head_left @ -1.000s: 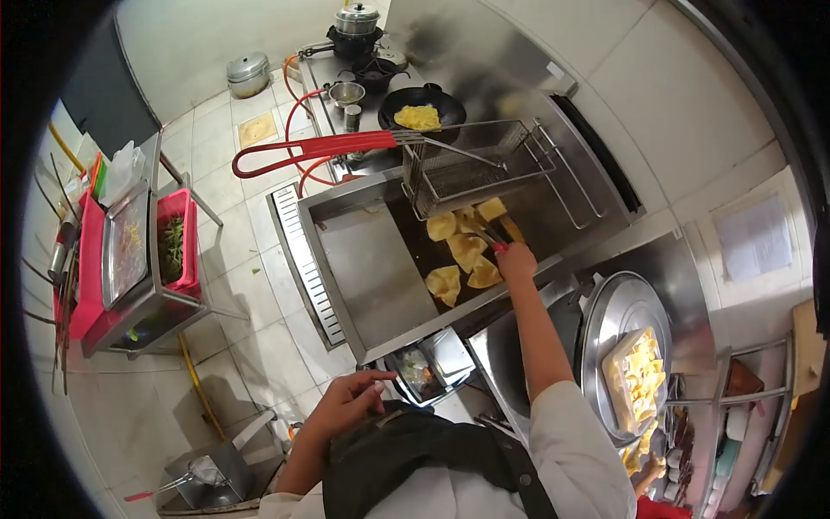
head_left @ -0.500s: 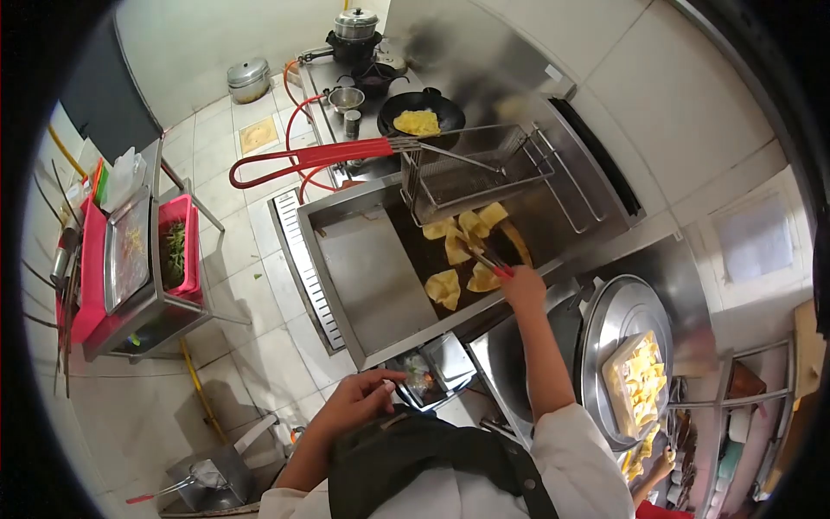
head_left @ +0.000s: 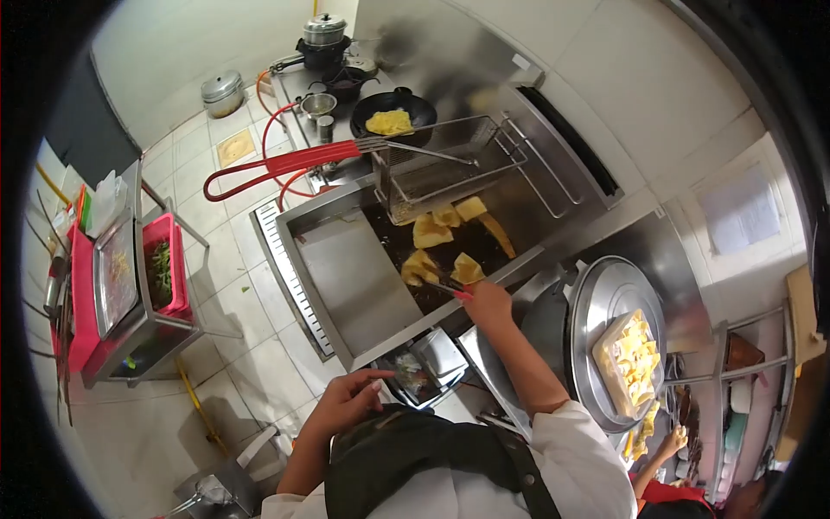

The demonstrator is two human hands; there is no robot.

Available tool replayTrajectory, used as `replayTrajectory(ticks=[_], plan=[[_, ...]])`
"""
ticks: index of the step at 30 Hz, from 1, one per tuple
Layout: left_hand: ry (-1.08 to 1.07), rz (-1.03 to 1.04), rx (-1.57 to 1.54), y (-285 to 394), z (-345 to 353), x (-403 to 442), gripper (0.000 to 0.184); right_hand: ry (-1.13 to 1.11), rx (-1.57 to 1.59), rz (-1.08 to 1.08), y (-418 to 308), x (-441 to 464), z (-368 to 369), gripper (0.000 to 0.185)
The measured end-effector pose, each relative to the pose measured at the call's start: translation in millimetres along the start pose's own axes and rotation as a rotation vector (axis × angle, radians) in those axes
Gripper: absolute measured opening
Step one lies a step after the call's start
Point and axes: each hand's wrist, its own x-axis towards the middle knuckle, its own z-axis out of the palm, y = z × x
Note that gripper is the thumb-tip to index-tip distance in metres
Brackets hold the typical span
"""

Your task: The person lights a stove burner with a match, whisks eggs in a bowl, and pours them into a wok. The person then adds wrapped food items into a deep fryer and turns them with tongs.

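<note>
In the head view my right hand [head_left: 489, 307] grips red-handled tongs [head_left: 456, 291] over the hot oil of the fryer [head_left: 322, 304]. The tongs' tips touch a golden folded wonton-like piece [head_left: 419, 266] at the near left of the oil. Beside it floats another fried piece [head_left: 468, 267], and several more lie farther back near a long fried strip [head_left: 495, 232]. A wire fryer basket [head_left: 450, 173] with a red handle [head_left: 311, 159] rests across the back. My left hand [head_left: 348, 402] hovers before my apron, index finger stretched out, with no held thing visible.
To the right, a tray of fried pieces [head_left: 629, 362] sits on a large metal lid [head_left: 596, 303]. Another person's hand [head_left: 674, 441] is at lower right. A wok [head_left: 393, 117] stands on the stove behind. At left is a side table with a pink basket [head_left: 183, 268].
My right hand and the tongs have moved down and left, from the back pieces to the near-left piece. The whole view has shifted slightly. My left hand stays near my apron.
</note>
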Motion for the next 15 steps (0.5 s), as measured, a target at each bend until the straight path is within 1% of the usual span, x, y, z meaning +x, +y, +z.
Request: replayTrajectory(ticks=[2,5,7,8,10,14,15], plan=[[-0.015,0.034,0.032,-2,-1,-2,0.029,-0.023,-0.004,0.024,-2,6,-1,0.034],[0.002,0.064,-0.001,-8,-5,-5,0.029,0.058,0.040,0.077,13,18,-20,0.033],[0.015,0.041,-0.001,-7,-7,-6,0.029,0.037,-0.028,0.140,20,27,-36,0.033],[0.014,0.068,0.008,-8,-7,-5,0.030,0.028,-0.067,0.175,23,30,-43,0.033],[0.012,0.129,0.019,-13,-6,-2,0.035,0.000,-0.110,0.163,32,45,-26,0.033],[0.028,0.133,0.039,-17,-11,1,0.035,-0.002,-0.101,0.171,41,60,-23,0.033],[0.033,0.129,0.044,-18,-13,1,0.035,0.034,-0.077,0.207,40,62,-32,0.032]])
